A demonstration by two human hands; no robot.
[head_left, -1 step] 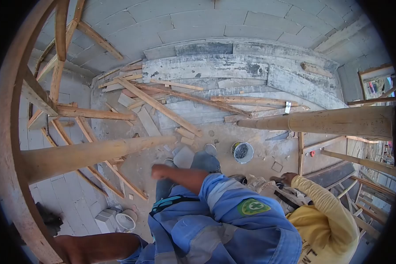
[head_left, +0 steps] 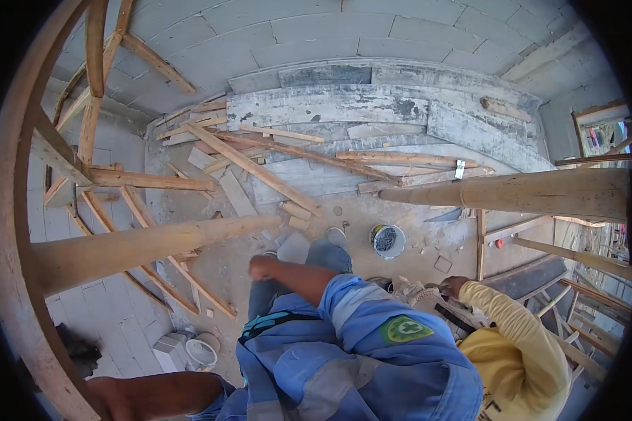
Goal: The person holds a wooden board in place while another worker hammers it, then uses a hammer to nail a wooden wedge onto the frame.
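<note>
My right hand [head_left: 262,267] is closed in a fist over my jeans, at the end of my bent right arm. Its palm side is turned away, so anything inside it is hidden. At the lower left my left arm [head_left: 158,394] reaches to the upright wooden post [head_left: 15,231], where the hand's fingers are hidden. A thick bamboo pole [head_left: 154,245] passes just above and left of my right hand. Beneath it, a pale flat piece [head_left: 293,248] lies on the floor near my shoes.
A co-worker in a yellow top [head_left: 516,365] stands close at my right. The floor holds a bucket of dark contents [head_left: 398,245], a white bucket [head_left: 202,351], and stacked boards [head_left: 323,107] by the block wall. Another bamboo pole [head_left: 527,193] crosses at right; wooden braces [head_left: 158,182] stand left.
My right hand has shifted slightly to the right. The co-worker's hand has moved a little to the left.
</note>
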